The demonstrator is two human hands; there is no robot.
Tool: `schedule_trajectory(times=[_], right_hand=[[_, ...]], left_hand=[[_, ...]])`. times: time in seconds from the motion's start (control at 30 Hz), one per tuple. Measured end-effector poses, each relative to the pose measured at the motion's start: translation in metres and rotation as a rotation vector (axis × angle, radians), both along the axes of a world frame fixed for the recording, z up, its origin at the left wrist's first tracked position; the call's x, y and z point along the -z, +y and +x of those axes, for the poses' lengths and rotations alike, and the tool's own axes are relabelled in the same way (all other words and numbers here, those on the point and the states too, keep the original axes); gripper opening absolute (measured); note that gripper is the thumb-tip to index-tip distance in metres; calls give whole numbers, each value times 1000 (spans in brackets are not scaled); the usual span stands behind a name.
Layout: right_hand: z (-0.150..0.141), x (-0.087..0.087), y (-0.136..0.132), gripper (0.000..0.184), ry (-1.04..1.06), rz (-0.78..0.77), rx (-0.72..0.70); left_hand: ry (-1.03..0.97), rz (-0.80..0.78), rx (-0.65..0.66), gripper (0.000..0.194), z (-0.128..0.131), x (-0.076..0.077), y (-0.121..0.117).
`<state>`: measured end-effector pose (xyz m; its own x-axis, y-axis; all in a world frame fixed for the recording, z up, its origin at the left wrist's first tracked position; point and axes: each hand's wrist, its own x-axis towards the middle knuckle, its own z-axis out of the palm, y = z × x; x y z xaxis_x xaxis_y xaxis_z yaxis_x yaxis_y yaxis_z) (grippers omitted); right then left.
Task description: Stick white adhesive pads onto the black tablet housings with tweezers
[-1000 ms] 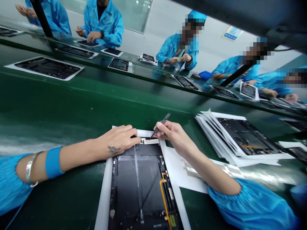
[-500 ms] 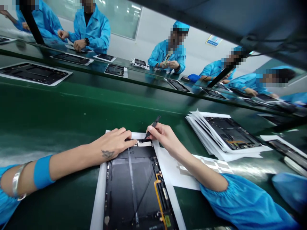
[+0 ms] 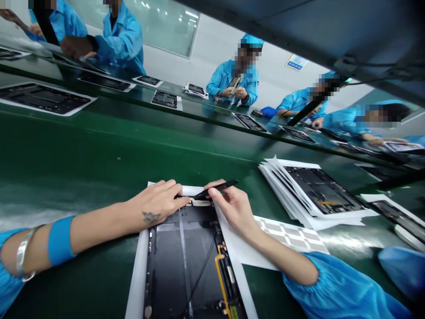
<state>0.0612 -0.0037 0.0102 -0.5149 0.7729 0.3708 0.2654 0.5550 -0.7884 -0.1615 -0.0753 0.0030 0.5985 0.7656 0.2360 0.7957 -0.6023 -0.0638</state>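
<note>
Head view: I read both bare hands at a tablet housing lying on white backing paper, on a green workbench.
Left hand: fingers together, open, pressing the housing's top edge to keep it steady.
Right hand: clamped on black tweezers, tips lowered to that edge for close control.
Right side: stacked housings.

Tablet housing, lower end cut off
</note>
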Motion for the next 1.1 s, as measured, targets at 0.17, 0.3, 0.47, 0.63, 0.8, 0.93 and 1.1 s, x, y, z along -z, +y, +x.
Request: schedule_trajectory(times=[0.17,0.3,0.47,0.63,0.8,0.93,1.1], right_hand=[[-2,8,-4,29,-8,17,-34],[-2,5,-3,27,-43,64,-55],[-1,3,-5,27,-43,176,-101],[-2,4,-6,23,-22,188,-88],[2,3,-5,22,-40,210,-128],[19,0,-6,21,-68,274,-124],[39,0,-10,17,-103,512,-220]], left_hand=[[-58,-53,18,29,-2,-3,0],[-80,-68,23,31,-5,-4,0],[-63,-43,34,32,-5,-3,0],[-39,-70,17,33,-4,-6,0],[-73,-71,55,29,-4,-8,2],[-71,-83,103,26,-3,-4,5],[-35,-59,113,32,-2,-2,7]])
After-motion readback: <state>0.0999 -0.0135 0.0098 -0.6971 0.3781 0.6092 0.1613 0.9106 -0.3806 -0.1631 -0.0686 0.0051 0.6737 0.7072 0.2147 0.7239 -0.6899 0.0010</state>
